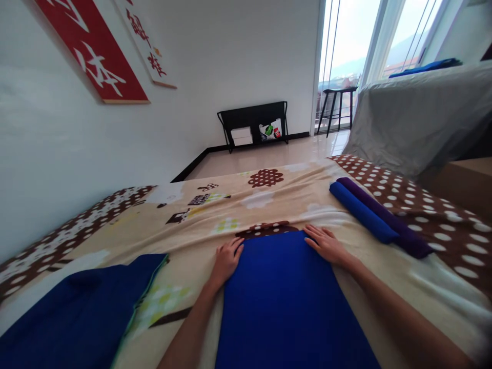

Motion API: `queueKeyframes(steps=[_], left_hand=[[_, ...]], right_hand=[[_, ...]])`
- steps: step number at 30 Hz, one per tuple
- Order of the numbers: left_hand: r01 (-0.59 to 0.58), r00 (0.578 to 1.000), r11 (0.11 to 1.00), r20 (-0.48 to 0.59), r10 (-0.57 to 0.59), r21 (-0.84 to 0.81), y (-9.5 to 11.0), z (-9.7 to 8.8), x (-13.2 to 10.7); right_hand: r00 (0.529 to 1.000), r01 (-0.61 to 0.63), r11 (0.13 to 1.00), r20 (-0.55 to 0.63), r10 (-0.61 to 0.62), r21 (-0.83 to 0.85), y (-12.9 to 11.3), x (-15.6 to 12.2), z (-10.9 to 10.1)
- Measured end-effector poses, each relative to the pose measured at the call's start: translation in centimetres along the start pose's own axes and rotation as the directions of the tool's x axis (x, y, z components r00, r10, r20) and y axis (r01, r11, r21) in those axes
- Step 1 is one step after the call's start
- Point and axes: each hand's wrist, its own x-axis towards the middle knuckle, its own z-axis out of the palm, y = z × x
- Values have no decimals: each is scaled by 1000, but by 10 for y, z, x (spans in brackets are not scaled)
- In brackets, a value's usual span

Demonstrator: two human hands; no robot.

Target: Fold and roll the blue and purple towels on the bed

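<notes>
A bright blue cloth (pixel 284 302) lies flat and smooth on the patterned blanket (pixel 207 225), its far edge running between my hands. My left hand (pixel 229 259) rests on the far left corner of the cloth, fingers stretched forward. At the far right corner lies my right hand (pixel 325 243), palm down with its fingers extended. Neither hand grips anything. A darker blue cloth with a green edge (pixel 88 302) is spread at the left. To the right lie a blue rolled cloth (pixel 363 212) and a purple rolled cloth (pixel 388 218), side by side.
The blanket has a brown border with white dots. Beyond it, a black rack (pixel 253 118) holds white boxes (pixel 242 136) and a printed bag (pixel 271 130). A dark stool (pixel 338 107) stands by the window. A grey cover (pixel 423 113) drapes over something large at right.
</notes>
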Motion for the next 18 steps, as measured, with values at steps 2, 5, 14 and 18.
queueKeyframes(steps=[2,5,14,18], left_hand=[[25,1000,999,-7,-25,-34,-5,-3,16],[11,999,995,51,-6,-98,-15,-9,37],[-27,987,971,145,63,-238,-31,-26,47],[16,996,988,84,-3,-155,-24,-25,39]], right_hand=[[999,-37,999,-21,37,14,0,13,-2],[995,-91,995,-27,92,38,0,31,-3],[989,-126,972,98,108,201,10,52,-5],[992,-125,974,28,122,189,6,44,-12]])
